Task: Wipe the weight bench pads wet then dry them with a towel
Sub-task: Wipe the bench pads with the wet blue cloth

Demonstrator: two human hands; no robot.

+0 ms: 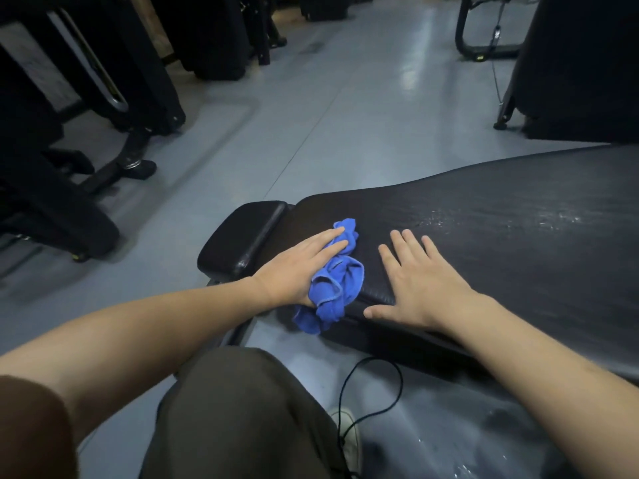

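A long black bench pad [501,236] stretches from the centre to the right, with wet streaks glinting near its right part. A smaller black seat pad [245,233] adjoins its left end. A crumpled blue cloth [337,288] lies on the long pad's near left corner, partly hanging over the edge. My left hand [301,264] presses flat on the cloth with straight fingers. Flat on the bare pad just right of the cloth lies my right hand [418,281], fingers spread.
Black gym machines [86,98] stand at the left and back on a grey-blue floor [328,115]. Another dark machine [581,63] rises at the right. My knee [242,409] and a thin black cord [373,392] are below the bench. Water shines on the floor at lower right.
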